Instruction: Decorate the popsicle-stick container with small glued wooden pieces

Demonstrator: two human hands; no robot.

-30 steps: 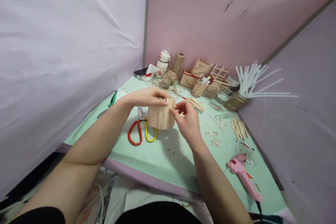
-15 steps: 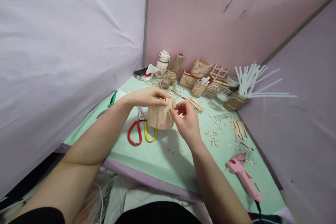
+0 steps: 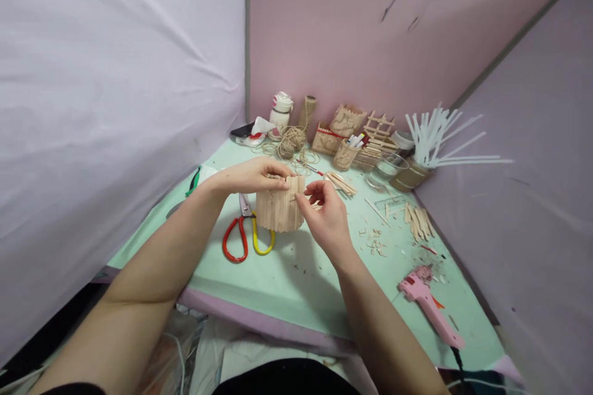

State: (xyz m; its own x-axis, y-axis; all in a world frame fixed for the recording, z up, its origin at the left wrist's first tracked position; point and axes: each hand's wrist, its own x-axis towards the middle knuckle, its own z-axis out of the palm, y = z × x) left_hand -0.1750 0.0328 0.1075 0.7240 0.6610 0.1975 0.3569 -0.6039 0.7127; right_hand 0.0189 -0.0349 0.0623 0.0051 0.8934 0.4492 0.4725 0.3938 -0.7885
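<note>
A round holder made of upright wooden craft sticks (image 3: 279,210) is held just over the green table, in the middle of the head view. My left hand (image 3: 259,174) grips its upper rim from the far left side, thumb on the outer wall and fingers over the top. At the right side of the holder, my right hand (image 3: 327,210) pinches thumb and index finger together against the wall. A small sliver of wood seems to poke out at those fingertips; most of it is hidden. Scissors (image 3: 241,234) with one red and one yellow handle lie just left of the holder.
A pink hot glue gun (image 3: 430,305) lies at right, its cord running off the front edge. Loose craft sticks (image 3: 419,222) and wood scraps are scattered nearby. Along the back stand a twine ball (image 3: 293,142), a white bottle (image 3: 280,114), stick-made boxes and a tub of glue sticks (image 3: 435,136).
The whole view has shifted slightly, so the background sits a little further left. Both hands keep their grip on the holder, with hardly any movement.
</note>
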